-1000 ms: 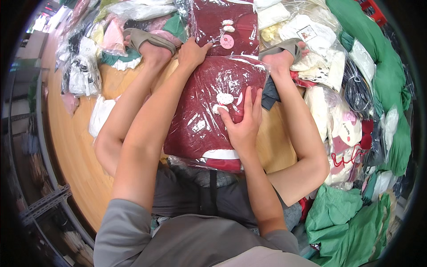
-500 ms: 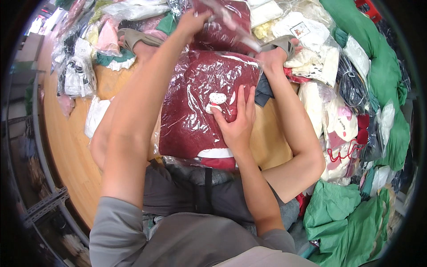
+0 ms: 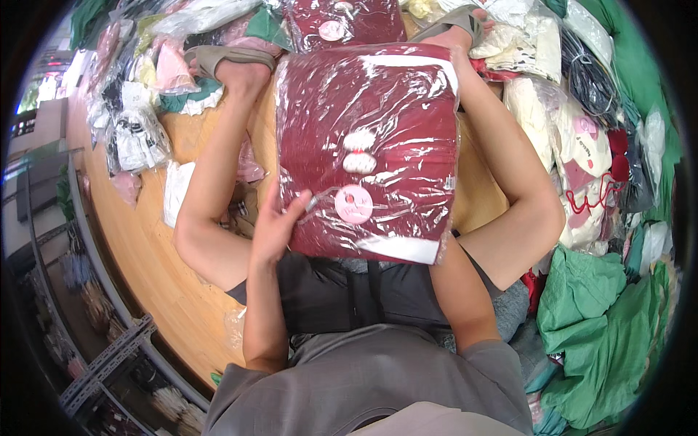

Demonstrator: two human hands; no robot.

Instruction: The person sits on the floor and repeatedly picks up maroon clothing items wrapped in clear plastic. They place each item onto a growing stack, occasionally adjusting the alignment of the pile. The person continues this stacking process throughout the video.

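A dark red folded garment in a clear plastic bag (image 3: pixel 407 203) is held up over my lap, between my legs. White patches and a round pink tag show on its face. My left hand (image 3: pixel 273 229) grips its lower left edge, thumb on top and fingers behind the bag. My right forearm runs under the lower right corner of the bag, which hides my right hand. Another bagged dark red garment (image 3: pixel 371 25) lies beyond it, between my feet.
Bagged clothes in white, pink and black (image 3: pixel 134 138) lie along the far left. More bagged clothes (image 3: pixel 582 167) are heaped on the right, near green cloth or sacking (image 3: pixel 582 291). A metal shelf frame (image 3: pixel 102 363) stands at the left beside the wooden floor (image 3: pixel 153 269).
My left hand has come back from the far side to the bag's left edge. My right hand, spread on a bagged garment before, is now hidden under one. A round pink tag now shows.
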